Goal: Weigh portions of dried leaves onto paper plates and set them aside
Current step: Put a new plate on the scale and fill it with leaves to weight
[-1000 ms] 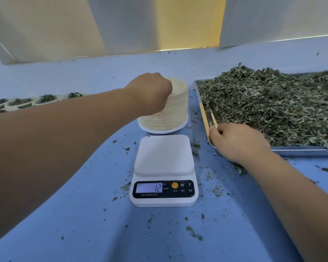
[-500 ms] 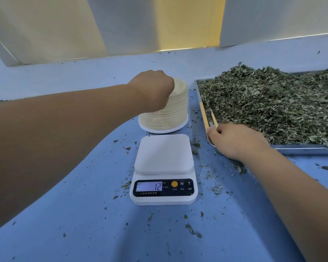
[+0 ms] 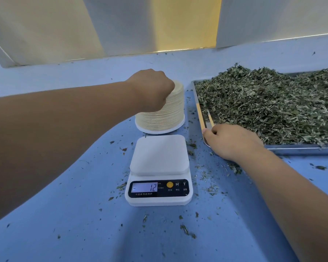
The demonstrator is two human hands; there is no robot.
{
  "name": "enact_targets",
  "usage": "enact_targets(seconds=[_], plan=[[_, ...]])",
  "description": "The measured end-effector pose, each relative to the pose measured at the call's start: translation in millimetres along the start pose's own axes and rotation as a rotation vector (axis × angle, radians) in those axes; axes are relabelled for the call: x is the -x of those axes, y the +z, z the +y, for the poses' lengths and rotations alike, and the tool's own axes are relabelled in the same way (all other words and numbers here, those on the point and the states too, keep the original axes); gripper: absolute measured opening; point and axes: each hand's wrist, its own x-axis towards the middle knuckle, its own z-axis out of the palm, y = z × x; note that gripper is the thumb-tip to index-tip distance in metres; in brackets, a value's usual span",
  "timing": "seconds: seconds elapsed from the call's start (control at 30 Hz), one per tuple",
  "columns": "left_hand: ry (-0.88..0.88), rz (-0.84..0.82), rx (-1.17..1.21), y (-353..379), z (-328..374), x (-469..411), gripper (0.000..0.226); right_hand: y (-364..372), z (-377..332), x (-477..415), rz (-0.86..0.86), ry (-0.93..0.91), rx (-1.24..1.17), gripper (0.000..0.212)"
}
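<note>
A tall stack of paper plates (image 3: pixel 167 118) stands behind a white digital scale (image 3: pixel 159 171) whose platform is bare and whose display reads -12. My left hand (image 3: pixel 150 89) is on top of the stack with its fingers curled over the top plates. A heap of dried leaves (image 3: pixel 269 104) fills a metal tray (image 3: pixel 301 148) on the right. My right hand (image 3: pixel 233 142) rests at the tray's near-left corner and holds wooden tongs (image 3: pixel 209 118) whose tips point into the tray.
Leaf crumbs are scattered over the blue tabletop (image 3: pixel 83 224) around the scale. A pale wall with a yellow panel (image 3: pixel 184 23) runs along the back of the table.
The view has shifted slightly, so the filled plates at the far left are out of sight. Both hands stay where they were on the plate stack and the tray corner.
</note>
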Motion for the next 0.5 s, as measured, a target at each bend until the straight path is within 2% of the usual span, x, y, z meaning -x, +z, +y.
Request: enact_targets(seconds=[0.1,0.27,0.4,0.5], plan=[[0.024,0.028,-0.037,2,7,-1,0.012,0,0,0,0.014,0.001,-0.008,0.055],[-0.018,0.146,-0.085,2,10,0,0.041,1,0,0,0.029,-0.014,-0.007,0.054],[-0.267,0.231,0.08,-4,3,5,0.021,0,0,0,0.028,-0.023,0.001,0.054],[-0.446,0.312,0.304,3,-2,15,0.023,0,0,0,0.029,-0.021,0.005,0.054]])
